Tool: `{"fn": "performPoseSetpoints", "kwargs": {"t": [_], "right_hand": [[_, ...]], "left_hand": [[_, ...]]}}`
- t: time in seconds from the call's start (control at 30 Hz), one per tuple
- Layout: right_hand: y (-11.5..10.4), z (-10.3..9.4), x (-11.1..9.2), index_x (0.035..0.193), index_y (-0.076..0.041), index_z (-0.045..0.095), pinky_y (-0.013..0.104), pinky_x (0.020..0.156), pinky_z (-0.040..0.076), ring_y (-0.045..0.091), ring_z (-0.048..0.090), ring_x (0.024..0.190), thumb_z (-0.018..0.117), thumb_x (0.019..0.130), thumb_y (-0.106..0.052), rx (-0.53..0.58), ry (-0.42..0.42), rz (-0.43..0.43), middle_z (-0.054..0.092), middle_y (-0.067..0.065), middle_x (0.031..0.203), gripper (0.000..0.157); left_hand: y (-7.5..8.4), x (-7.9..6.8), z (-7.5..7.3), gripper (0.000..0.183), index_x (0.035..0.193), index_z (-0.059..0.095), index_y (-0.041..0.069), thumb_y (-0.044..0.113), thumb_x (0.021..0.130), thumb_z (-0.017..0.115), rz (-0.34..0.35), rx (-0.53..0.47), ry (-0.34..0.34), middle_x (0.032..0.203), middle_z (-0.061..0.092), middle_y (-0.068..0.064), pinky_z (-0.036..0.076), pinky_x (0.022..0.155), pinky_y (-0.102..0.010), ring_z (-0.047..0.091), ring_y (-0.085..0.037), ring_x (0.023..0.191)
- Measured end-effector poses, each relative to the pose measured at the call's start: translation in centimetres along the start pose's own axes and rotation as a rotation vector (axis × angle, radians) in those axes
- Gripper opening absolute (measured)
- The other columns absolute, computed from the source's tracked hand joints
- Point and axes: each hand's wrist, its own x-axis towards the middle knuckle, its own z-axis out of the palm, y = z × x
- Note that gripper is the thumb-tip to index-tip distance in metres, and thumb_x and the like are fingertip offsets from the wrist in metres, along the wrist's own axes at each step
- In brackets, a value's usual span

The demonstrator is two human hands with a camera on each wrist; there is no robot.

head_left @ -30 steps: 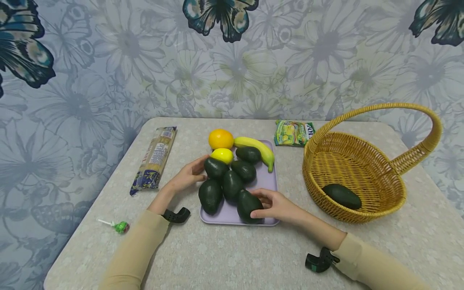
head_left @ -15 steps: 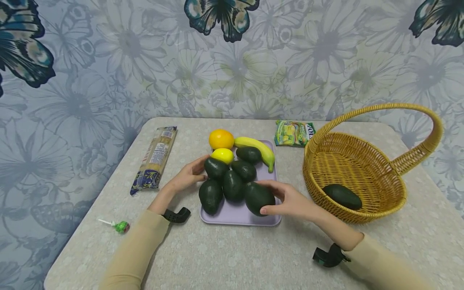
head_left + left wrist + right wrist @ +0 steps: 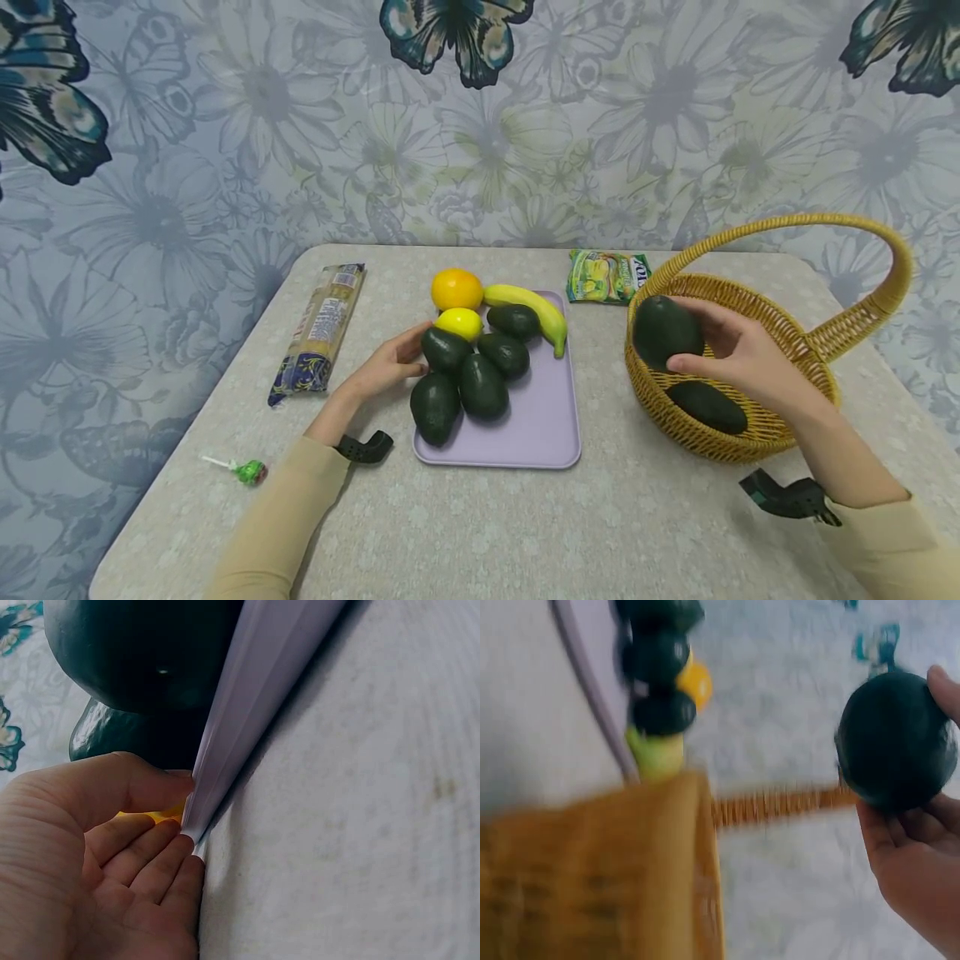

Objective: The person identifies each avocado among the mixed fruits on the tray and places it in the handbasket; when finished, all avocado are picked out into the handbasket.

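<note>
My right hand grips an avocado above the wicker basket. In the right wrist view the same avocado sits between thumb and fingers, above the basket's blurred rim. A second avocado lies inside the basket. My left hand rests at the left edge of the lilac tray, beside an avocado. In the left wrist view the thumb of my left hand touches the tray's rim, and the fingers lie fairly straight along its outer side. Several avocados are grouped on the tray.
A lemon, an orange fruit and a banana lie at the tray's back. A pasta packet and a lollipop are on the left. A green packet lies behind the basket, whose tall handle arches over it.
My right hand has lifted an avocado from the tray's front right and carried it rightward to above the basket. My left hand has stayed at the tray's left edge.
</note>
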Motion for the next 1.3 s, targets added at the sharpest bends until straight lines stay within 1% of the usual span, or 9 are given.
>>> {"fn": "performPoseSetpoints", "kwargs": {"t": [0.17, 0.3, 0.43, 0.53, 0.77, 0.93, 1.07, 1.23, 1.3], "right_hand": [[1.5, -3.0, -0.6, 0.139, -0.006, 0.044, 0.022, 0.072, 0.053, 0.011, 0.059, 0.094, 0.066, 0.086, -0.001, -0.126, 0.054, 0.165, 0.056, -0.001, 0.118, 0.058], [3.7, -4.1, -0.4, 0.143, -0.007, 0.039, 0.023, 0.072, 0.052, 0.013, 0.058, 0.098, 0.069, 0.087, -0.018, -0.253, 0.027, 0.266, 0.052, 0.009, 0.124, 0.064], [6.0, -4.3, 0.1, 0.143, -0.008, 0.04, 0.035, 0.076, 0.05, 0.027, 0.057, 0.102, 0.071, 0.084, -0.035, -0.433, -0.033, 0.304, 0.055, 0.018, 0.123, 0.071], [7.3, -4.2, 0.4, 0.141, -0.005, 0.042, 0.044, 0.078, 0.048, 0.035, 0.056, 0.101, 0.071, 0.083, -0.039, -0.507, -0.078, 0.303, 0.056, 0.023, 0.121, 0.073], [8.5, -3.4, 0.7, 0.138, -0.004, 0.046, 0.042, 0.077, 0.047, 0.033, 0.054, 0.104, 0.073, 0.081, -0.041, -0.525, -0.157, 0.295, 0.054, 0.022, 0.126, 0.073], [8.8, -3.3, 0.6, 0.137, 0.001, 0.045, 0.053, 0.089, 0.044, 0.041, 0.046, 0.118, 0.071, 0.083, -0.037, -0.487, -0.229, 0.288, 0.048, 0.026, 0.132, 0.071], [8.9, -3.3, 0.5, 0.137, 0.003, 0.044, 0.058, 0.092, 0.041, 0.043, 0.043, 0.121, 0.07, 0.085, -0.035, -0.478, -0.267, 0.278, 0.047, 0.027, 0.133, 0.07], [7.8, -3.5, 0.1, 0.14, 0.0, 0.041, 0.056, 0.095, 0.04, 0.041, 0.042, 0.124, 0.069, 0.085, -0.036, -0.459, -0.199, 0.282, 0.046, 0.023, 0.137, 0.071], [6.8, -3.6, -0.2, 0.141, -0.004, 0.042, 0.047, 0.098, 0.041, 0.037, 0.043, 0.125, 0.07, 0.085, -0.035, -0.454, -0.128, 0.268, 0.046, 0.019, 0.138, 0.07]], "left_hand": [[0.2, -0.1, 0.0, 0.072, 0.149, 0.019, 0.001, -0.011, 0.087, 0.053, 0.006, 0.001, 0.001, 0.154, 0.019, -0.015, 0.031, 0.107, -0.043, 0.022, -0.032, 0.139], [0.3, -0.1, 0.2, 0.072, 0.149, 0.019, 0.0, -0.011, 0.087, 0.053, 0.007, 0.005, -0.003, 0.154, 0.018, -0.016, 0.031, 0.107, -0.043, 0.021, -0.032, 0.139], [0.4, -0.1, 0.2, 0.072, 0.149, 0.019, 0.0, -0.01, 0.087, 0.054, 0.007, 0.016, -0.004, 0.154, 0.019, -0.016, 0.031, 0.108, -0.043, 0.022, -0.032, 0.139], [0.4, -0.1, 0.3, 0.072, 0.149, 0.018, -0.001, -0.01, 0.087, 0.054, 0.02, 0.015, -0.006, 0.154, 0.019, -0.017, 0.026, 0.11, -0.043, 0.021, -0.032, 0.139], [0.5, -0.2, 0.3, 0.071, 0.149, 0.019, -0.002, -0.01, 0.087, 0.054, 0.023, 0.026, 0.004, 0.154, 0.019, -0.017, 0.021, 0.112, -0.041, 0.021, -0.031, 0.139], [0.5, -0.2, 0.3, 0.072, 0.149, 0.02, -0.001, -0.011, 0.086, 0.054, 0.024, 0.039, 0.015, 0.153, 0.021, -0.017, 0.021, 0.112, -0.04, 0.022, -0.03, 0.139], [0.4, -0.1, 0.2, 0.071, 0.148, 0.02, -0.001, -0.012, 0.086, 0.054, 0.032, 0.038, 0.012, 0.153, 0.021, -0.017, 0.021, 0.112, -0.04, 0.022, -0.03, 0.139], [0.3, -0.1, 0.2, 0.071, 0.148, 0.02, -0.002, -0.012, 0.086, 0.054, 0.035, 0.025, 0.012, 0.153, 0.021, -0.017, 0.021, 0.112, -0.04, 0.022, -0.03, 0.139], [0.3, -0.2, 0.3, 0.072, 0.149, 0.019, -0.002, -0.011, 0.087, 0.054, 0.036, 0.023, 0.01, 0.153, 0.02, -0.017, 0.021, 0.112, -0.041, 0.022, -0.031, 0.139]]}}
